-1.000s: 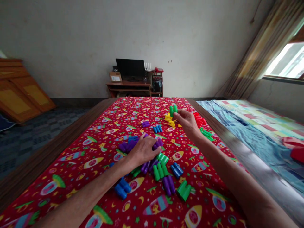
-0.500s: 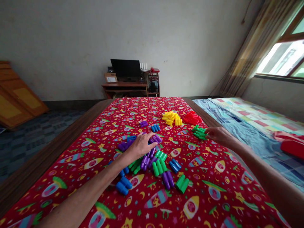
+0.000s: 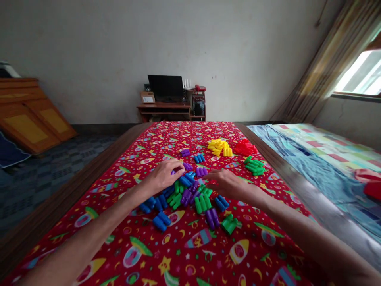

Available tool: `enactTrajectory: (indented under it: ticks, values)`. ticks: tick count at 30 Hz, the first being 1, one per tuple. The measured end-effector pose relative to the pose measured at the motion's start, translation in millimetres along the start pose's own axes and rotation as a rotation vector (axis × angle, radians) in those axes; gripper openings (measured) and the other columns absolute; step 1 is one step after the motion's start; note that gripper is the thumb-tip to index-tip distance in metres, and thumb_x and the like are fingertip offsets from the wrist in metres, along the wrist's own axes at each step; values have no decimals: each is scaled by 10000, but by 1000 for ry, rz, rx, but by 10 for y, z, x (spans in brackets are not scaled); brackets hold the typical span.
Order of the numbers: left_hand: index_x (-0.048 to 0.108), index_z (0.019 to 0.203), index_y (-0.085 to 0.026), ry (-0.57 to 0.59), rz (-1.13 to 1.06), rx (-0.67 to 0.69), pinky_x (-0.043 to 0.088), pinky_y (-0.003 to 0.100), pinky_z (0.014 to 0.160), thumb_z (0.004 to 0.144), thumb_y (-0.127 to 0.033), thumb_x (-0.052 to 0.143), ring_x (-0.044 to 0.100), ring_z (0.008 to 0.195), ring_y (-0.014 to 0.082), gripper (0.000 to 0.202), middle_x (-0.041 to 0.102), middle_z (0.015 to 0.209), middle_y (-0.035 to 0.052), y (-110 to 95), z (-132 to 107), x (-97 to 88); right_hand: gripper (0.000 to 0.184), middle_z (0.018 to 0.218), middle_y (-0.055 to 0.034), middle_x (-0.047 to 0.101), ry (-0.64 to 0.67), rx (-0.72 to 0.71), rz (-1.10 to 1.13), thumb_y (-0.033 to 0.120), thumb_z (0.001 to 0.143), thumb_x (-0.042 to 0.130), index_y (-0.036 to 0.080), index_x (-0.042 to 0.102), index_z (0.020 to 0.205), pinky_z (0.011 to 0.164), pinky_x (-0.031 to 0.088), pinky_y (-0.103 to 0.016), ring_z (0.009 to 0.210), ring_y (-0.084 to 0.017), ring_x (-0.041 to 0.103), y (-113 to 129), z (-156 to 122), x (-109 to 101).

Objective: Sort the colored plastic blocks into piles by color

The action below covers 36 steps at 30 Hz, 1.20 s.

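Observation:
Mixed blue, green and purple plastic building blocks, each shaped like joined tubes, lie in a loose heap on a red patterned cloth [image 3: 208, 254]. My left hand [image 3: 165, 173] is at the heap's far left side, thumb and fingers curled together around a purple block [image 3: 173, 172] that shows only in part. Beside its fingertips lie blue blocks [image 3: 187, 179]. My right hand [image 3: 226, 183] hovers at the heap's right side, fingers reaching toward the green blocks [image 3: 203, 202] and a purple block [image 3: 201, 171]; it appears to hold nothing.
Farther right sit single-colour piles: yellow blocks [image 3: 219, 147], red blocks [image 3: 245, 147] and green blocks [image 3: 254, 165]. A blue block [image 3: 199, 158] and a purple block [image 3: 185, 152] lie apart beyond the heap. A bed [image 3: 291, 147] adjoins the table's right side.
My right hand has left the green pile at the right and come back to the mixed heap. My left hand has shifted left and curled its fingers. The view has turned slightly left.

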<state>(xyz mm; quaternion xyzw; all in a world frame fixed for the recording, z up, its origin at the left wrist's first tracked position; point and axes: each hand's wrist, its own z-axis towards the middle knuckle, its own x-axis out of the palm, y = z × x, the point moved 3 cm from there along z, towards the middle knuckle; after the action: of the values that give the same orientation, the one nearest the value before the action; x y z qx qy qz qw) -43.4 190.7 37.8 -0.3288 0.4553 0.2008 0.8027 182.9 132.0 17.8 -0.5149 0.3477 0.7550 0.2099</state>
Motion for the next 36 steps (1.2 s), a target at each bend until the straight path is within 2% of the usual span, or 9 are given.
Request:
enactTrajectory:
  ticks: [3,6,9,11,18,22,27,31,36]
  values:
    - [693,910,-194,73,5,28,513,315,850,864,-380,568,647,920,213,228,680,968,65,-14,-346,41,438,1218,-135,629,26,-153,87,197,868,549,181,555,1306,920,451,-330,1096,-195,573,16,66,243]
    - [650,1126,-218,101,33,13,485,365,956,808,-392,667,594,1093,250,363,626,1185,81,18,-570,135,467,1095,-107,681,95,-44,136,146,816,589,181,590,1281,836,476,-306,970,-192,614,1,113,254]
    - [637,1135,-219,86,47,36,469,382,986,833,-355,651,583,1107,247,332,634,1168,73,43,-591,199,329,854,-58,699,169,137,176,176,802,632,148,688,1124,642,435,-235,719,-142,598,-6,139,80]
    - [646,1091,-208,64,60,70,465,390,986,857,-324,618,592,1079,242,263,651,1124,73,32,-549,217,230,763,-38,676,155,215,181,207,811,633,129,724,1008,578,382,-215,641,-116,556,-55,127,-93]
    - [636,1124,-200,-26,158,58,481,390,939,841,-306,565,601,1026,252,310,648,1066,80,-59,-520,181,228,673,-22,616,-88,386,29,276,839,561,116,724,843,556,318,-225,598,-97,481,-664,-173,-732]
    - [636,1124,-183,-80,107,-43,513,351,875,811,-351,537,630,948,232,368,636,1022,73,-61,-502,75,223,679,-23,592,-111,439,2,275,846,533,111,684,840,564,336,-233,596,-100,472,-898,-308,-871]
    - [670,1038,-210,-83,-88,-116,528,305,803,788,-387,551,630,886,200,328,627,972,45,-175,-373,29,255,759,-43,616,-99,249,198,303,890,512,98,660,923,597,364,-236,651,-110,518,-593,-166,-729]
    - [667,1036,-203,-49,-300,-162,536,291,749,787,-399,591,624,891,203,326,614,973,49,-314,-185,167,258,725,-25,608,-94,103,235,312,916,520,102,659,973,580,337,-225,608,-89,481,-170,-47,-592]
    - [654,1046,-200,-38,-408,-100,506,317,830,829,-461,607,632,913,208,343,628,992,51,-530,-26,336,205,724,-15,601,-88,31,191,228,926,500,119,643,1026,564,296,-217,594,-84,457,177,-25,-421]
